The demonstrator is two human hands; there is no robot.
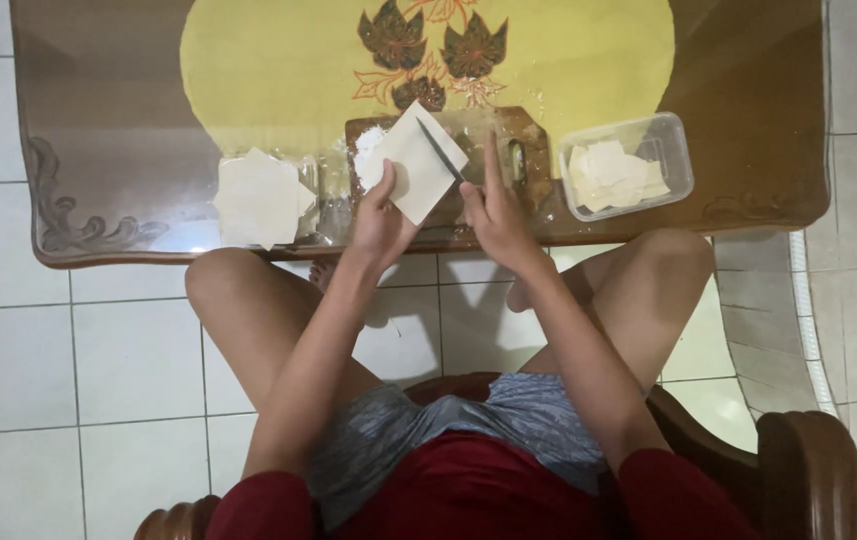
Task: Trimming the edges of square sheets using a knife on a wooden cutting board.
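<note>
A pale square stack of dough sheets (416, 160) lies turned like a diamond on a floury wooden cutting board (526, 150) at the table's near edge. My left hand (378, 225) holds the stack by its near-left edge, thumb on top. My right hand (496, 215) grips a knife (441, 150), its index finger pointing up the board. The dark blade lies across the right part of the stack.
A second stack of pale square sheets (260, 198) sits to the left of the board. A clear plastic container (676, 150) with cut pieces stands at the right. The glass-topped wooden table (108, 150) has a yellow cloth beneath. My knees are under its edge, and a chair armrest (806, 460) is at lower right.
</note>
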